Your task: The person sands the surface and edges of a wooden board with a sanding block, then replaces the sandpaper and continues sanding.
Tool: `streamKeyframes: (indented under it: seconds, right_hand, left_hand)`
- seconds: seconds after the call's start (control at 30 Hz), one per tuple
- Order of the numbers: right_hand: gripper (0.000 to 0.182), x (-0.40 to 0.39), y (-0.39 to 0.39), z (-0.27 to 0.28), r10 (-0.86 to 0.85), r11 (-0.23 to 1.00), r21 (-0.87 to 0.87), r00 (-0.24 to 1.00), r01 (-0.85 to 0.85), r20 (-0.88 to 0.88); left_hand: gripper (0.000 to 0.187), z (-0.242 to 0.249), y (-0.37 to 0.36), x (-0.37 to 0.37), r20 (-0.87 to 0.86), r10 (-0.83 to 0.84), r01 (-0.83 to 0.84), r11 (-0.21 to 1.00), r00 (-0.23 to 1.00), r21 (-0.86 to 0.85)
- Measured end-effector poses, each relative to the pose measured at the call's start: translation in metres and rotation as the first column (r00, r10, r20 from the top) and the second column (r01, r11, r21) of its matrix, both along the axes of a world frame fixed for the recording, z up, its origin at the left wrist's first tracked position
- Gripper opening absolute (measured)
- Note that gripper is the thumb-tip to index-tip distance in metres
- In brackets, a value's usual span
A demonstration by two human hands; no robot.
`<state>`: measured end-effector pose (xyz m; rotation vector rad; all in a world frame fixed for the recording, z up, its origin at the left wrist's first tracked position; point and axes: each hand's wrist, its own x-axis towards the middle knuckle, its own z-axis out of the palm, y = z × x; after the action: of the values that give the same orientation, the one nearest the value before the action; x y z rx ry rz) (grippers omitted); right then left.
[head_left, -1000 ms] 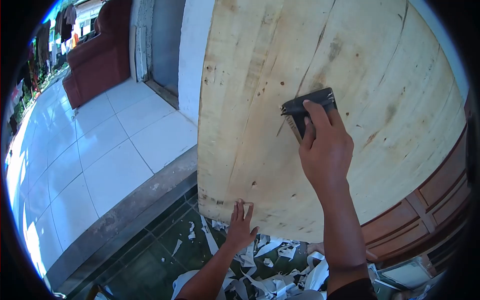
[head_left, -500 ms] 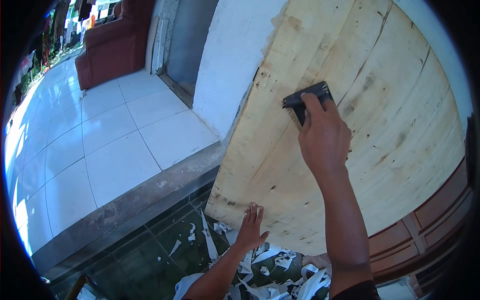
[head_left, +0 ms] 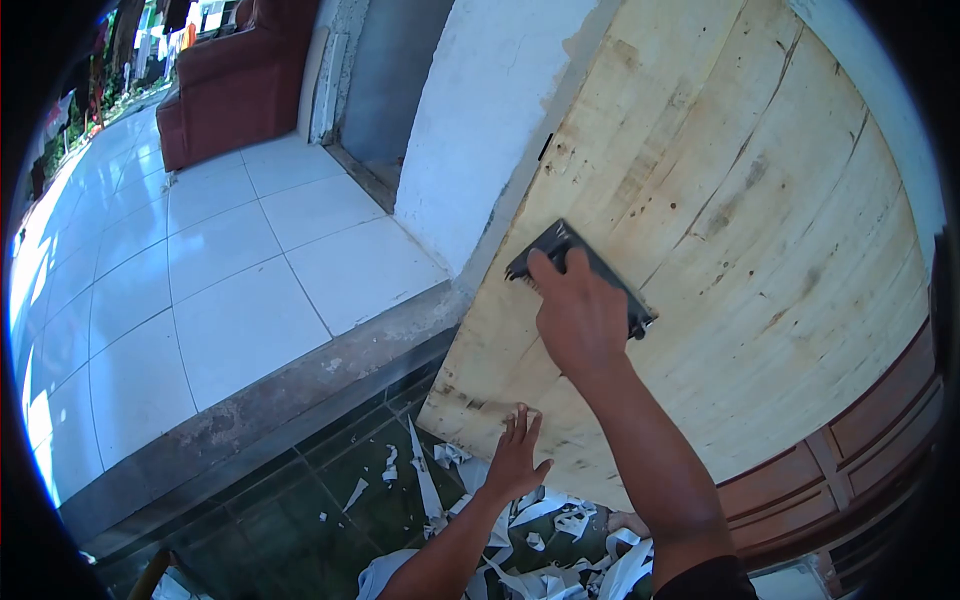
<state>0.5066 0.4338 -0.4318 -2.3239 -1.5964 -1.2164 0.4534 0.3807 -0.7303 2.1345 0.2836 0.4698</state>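
A large pale plywood panel [head_left: 770, 270] with cracks, knots and dark stains leans in front of me. My right hand [head_left: 585, 325] grips a black hand sander [head_left: 556, 238], which lies against the left-middle part of the panel. The sander is tilted, its far left end near the panel's left edge. Down at the panel's lower edge, my left hand [head_left: 516, 465] rests with fingers stretched out on the wood, holding nothing. The sander's underside is hidden.
Torn white scraps [head_left: 540, 580] litter the dark green tiled floor [head_left: 270, 520] below. A raised white-tiled step [head_left: 250, 310] runs along the left, with a dark red armchair [head_left: 240, 90] on it. A white wall [head_left: 490, 120] borders the panel; brown wooden panelling [head_left: 780, 490] stands at lower right.
My right hand has brought the sander down and leftward over the panel, and the sander has turned. My left hand keeps its place on the lower edge. The view has shifted slightly.
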Motion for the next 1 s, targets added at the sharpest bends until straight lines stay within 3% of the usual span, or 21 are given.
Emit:
streamKeyframes:
  seconds: [0.1,0.2,0.27,0.33,0.37,0.4,0.47,0.53,0.57,0.67,0.73,0.8,0.87,0.9,0.97,1.0]
  right_hand:
    - [0.021,-0.002,0.004,0.089,-0.043,0.944,0.329,0.996,0.017,0.072]
    - [0.023,-0.014,0.007,0.049,-0.017,0.944,0.331,0.998,-0.002,0.055]
    - [0.023,-0.012,0.008,-0.048,-0.008,0.998,0.057,0.999,0.01,-0.045]
    - [0.025,-0.002,-0.001,-0.149,0.003,0.942,-0.333,0.992,-0.044,-0.123]
    - [0.024,0.003,-0.01,-0.175,-0.003,0.903,-0.426,0.991,-0.055,-0.134]
    - [0.024,0.001,-0.013,-0.178,-0.01,0.857,-0.51,0.989,-0.066,-0.145]
    - [0.022,0.004,-0.008,-0.151,0.032,0.919,-0.386,0.99,-0.084,-0.137]
    - [0.022,-0.004,0.0,-0.082,0.053,0.975,-0.213,0.997,-0.064,-0.056]
    - [0.02,-0.008,0.001,-0.035,0.067,0.997,-0.048,0.998,-0.067,0.001]
    - [0.025,-0.006,-0.006,0.03,0.007,0.977,0.212,1.0,-0.001,-0.028]
    - [0.032,-0.004,-0.017,0.005,0.019,0.965,0.263,0.999,-0.008,-0.038]
    - [0.038,0.002,-0.032,-0.07,-0.006,0.99,0.139,0.998,0.015,-0.067]
    - [0.039,0.015,-0.061,-0.172,0.007,0.993,-0.116,0.993,-0.021,-0.119]
    - [0.04,0.021,-0.075,-0.195,0.006,0.988,-0.151,0.989,-0.028,-0.147]
    - [0.041,0.025,-0.101,-0.224,-0.006,0.976,-0.212,0.978,-0.038,-0.206]
    - [0.042,0.024,-0.105,-0.206,-0.007,0.993,-0.114,0.983,-0.014,-0.185]
  left_hand:
    - [0.095,0.004,-0.011,-0.001,0.022,0.015,-0.015,1.0,1.0,-0.002]
    - [0.088,0.004,-0.017,-0.002,0.095,0.057,-0.057,0.998,0.994,-0.002]
    - [0.079,0.005,-0.014,-0.005,0.166,0.034,-0.023,0.998,0.985,-0.064]
    - [0.068,0.008,-0.005,-0.006,0.253,-0.051,0.099,0.978,0.966,-0.181]
    - [0.055,0.008,-0.009,-0.007,0.322,0.022,0.073,0.957,0.946,-0.281]
    - [0.058,0.001,-0.009,-0.004,0.293,-0.017,0.093,0.964,0.956,-0.247]
    - [0.066,-0.016,-0.004,0.006,0.227,-0.09,0.134,0.974,0.97,-0.185]
    - [0.074,0.003,-0.01,-0.002,0.127,0.013,-0.003,0.997,0.992,-0.078]
    - [0.078,0.009,-0.013,-0.005,0.077,0.071,-0.07,0.997,0.994,-0.023]
    - [0.088,0.005,-0.017,-0.004,0.034,-0.009,0.01,1.0,0.999,-0.025]
    - [0.08,0.005,-0.022,-0.006,0.069,0.046,-0.045,0.999,0.997,-0.019]
    - [0.072,0.002,-0.02,-0.001,0.086,0.034,-0.033,0.999,0.996,-0.022]
    - [0.064,-0.011,-0.02,0.002,0.058,-0.062,0.065,0.997,0.996,-0.046]
    - [0.053,-0.008,-0.028,-0.002,0.192,-0.051,0.077,0.988,0.98,-0.132]
    - [0.059,-0.03,-0.037,0.003,0.047,-0.146,0.146,0.989,0.988,0.005]
    - [0.062,-0.032,-0.042,0.005,-0.022,-0.176,0.177,0.982,0.984,0.064]
